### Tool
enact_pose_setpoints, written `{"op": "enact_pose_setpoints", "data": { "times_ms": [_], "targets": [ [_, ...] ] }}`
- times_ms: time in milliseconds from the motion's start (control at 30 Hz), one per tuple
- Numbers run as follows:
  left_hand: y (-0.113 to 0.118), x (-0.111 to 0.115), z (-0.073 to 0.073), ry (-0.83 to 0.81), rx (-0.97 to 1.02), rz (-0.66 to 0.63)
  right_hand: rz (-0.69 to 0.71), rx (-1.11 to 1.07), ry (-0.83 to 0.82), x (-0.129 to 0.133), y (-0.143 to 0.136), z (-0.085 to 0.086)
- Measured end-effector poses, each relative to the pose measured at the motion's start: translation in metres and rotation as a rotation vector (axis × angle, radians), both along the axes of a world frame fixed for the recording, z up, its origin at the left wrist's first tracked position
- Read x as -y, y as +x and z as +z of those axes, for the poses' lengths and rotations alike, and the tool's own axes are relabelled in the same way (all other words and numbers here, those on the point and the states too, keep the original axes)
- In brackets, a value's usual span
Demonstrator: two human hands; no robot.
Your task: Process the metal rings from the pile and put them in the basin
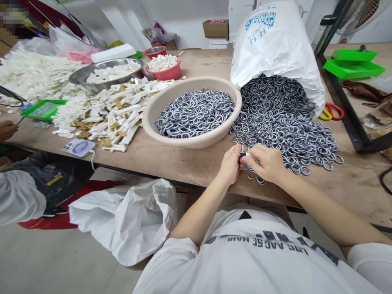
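"Black bit (242, 154), held up close. Who has it?"

"The left hand (230, 165) pinches it, finger and thumb pressed tight. The right hand (267, 163) pinches from the other side, where a white end (247, 154) shows. I can't tell if the white end is part of it."

"What could go wrong?"

"It's tiny, so a pinch that's too soft could let it slip. Then it might fall in the loose rings (294, 143) and be hard to find, because they lie right beside the right hand. A bump from that hand could also knock some rings off the near edge of the tabletop (183, 163)."

"Where is it, next to each hand?"

"Between the two, touching both. It's at the left fingertips and by the right thumb. One ring (241, 145) shows just past it, near the left fingertips, but I can't tell if it's held."

"What's farther off?"

"A bowl (191, 141) heaped with rings sits past the left hand. Red and yellow handles (333, 111) lie away to the right. Behind the loose rings is a big white bag (275, 49), tipped, with more rings at its open mouth."
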State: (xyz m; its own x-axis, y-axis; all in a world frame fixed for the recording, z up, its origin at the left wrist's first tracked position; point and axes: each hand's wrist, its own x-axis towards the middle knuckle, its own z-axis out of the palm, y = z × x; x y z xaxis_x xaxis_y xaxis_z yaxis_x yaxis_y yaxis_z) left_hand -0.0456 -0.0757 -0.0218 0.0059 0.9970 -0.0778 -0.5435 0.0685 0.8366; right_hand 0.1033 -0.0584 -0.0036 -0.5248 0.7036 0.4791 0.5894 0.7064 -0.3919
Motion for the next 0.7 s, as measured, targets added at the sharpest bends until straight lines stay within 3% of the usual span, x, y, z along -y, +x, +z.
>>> {"op": "enact_pose_setpoints", "data": {
  "times_ms": [167,300,400,533,700],
  "targets": [
    [-0.003,0.002,-0.006,0.032,-0.012,-0.068,-0.001,-0.056,-0.126,-0.007,0.002,0.001],
    [-0.004,0.006,-0.006,0.080,-0.040,-0.247,-0.272,-0.173,-0.295,-0.041,0.018,-0.002],
    [-0.007,0.003,-0.001,0.044,0.007,-0.158,-0.401,0.057,-0.265,-0.058,0.026,-0.005],
    [-0.013,-0.006,0.003,-0.029,0.036,-0.021,-0.386,0.353,-0.134,-0.055,0.016,-0.007],
    [-0.017,-0.012,-0.001,-0.096,0.106,-0.004,-0.375,0.383,-0.204,-0.055,0.014,-0.009]
  ]
}}
